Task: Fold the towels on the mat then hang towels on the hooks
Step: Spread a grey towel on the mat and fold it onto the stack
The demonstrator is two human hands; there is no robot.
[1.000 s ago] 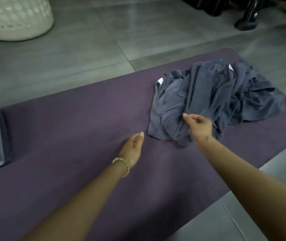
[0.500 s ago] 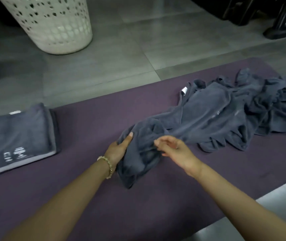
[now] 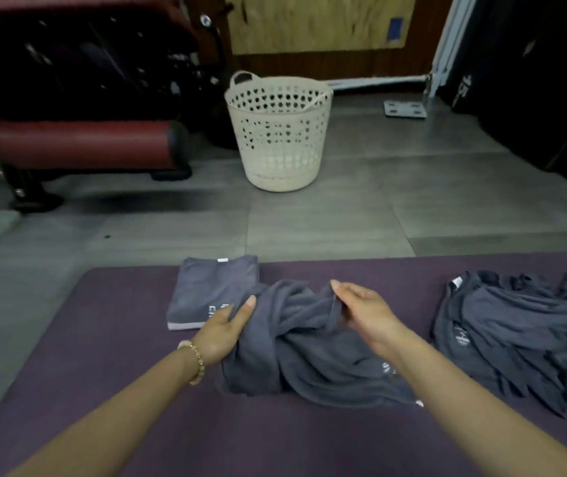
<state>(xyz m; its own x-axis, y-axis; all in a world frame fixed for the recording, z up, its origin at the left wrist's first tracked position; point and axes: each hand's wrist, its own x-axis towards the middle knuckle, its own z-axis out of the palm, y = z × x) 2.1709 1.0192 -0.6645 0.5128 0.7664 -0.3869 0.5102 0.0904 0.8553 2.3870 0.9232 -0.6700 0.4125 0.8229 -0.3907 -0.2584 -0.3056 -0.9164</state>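
A crumpled grey towel (image 3: 302, 352) lies in the middle of the purple mat (image 3: 110, 366). My left hand (image 3: 225, 330) holds its left edge, thumb on top and fingers hidden under the cloth. My right hand (image 3: 366, 313) pinches a fold near the towel's top right. A folded grey towel (image 3: 206, 290) with white lettering lies flat just behind my left hand. To the right sits a loose pile of grey towels (image 3: 523, 335). No hooks are in view.
A cream perforated laundry basket (image 3: 280, 132) stands on the grey tiled floor beyond the mat. A dark red padded bench (image 3: 82, 142) with black legs is at the back left. Dark objects stand at the right wall.
The towel has come away from the pile and now lies mid-mat beside the folded towel. Both hands hold it. The view has swung up and left, showing the basket and bench.
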